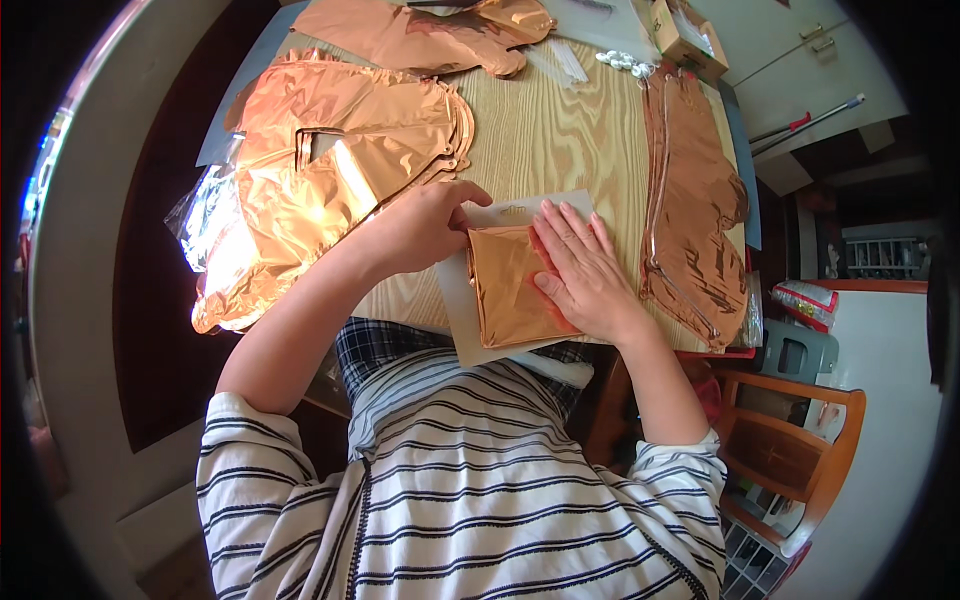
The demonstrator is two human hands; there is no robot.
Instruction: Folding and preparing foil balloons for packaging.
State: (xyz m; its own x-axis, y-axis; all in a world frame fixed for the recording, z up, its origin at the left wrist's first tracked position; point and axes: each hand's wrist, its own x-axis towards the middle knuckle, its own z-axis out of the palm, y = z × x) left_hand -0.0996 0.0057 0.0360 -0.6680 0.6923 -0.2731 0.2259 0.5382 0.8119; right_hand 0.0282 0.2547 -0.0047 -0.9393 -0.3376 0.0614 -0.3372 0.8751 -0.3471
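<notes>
A folded copper-coloured foil balloon (508,290) lies on a white card sheet (460,300) at the near edge of the wooden table (555,140). My right hand (582,270) lies flat on the foil's right side, fingers spread and pressing down. My left hand (428,222) pinches the foil's upper left corner with thumb and fingers.
Flat copper foil balloons lie spread on the table: a big pile at the left (320,170), one at the back (430,35), one along the right edge (695,210). A small cardboard box (685,35) and white bits (625,62) sit at the back. A wooden chair (790,440) stands at the right.
</notes>
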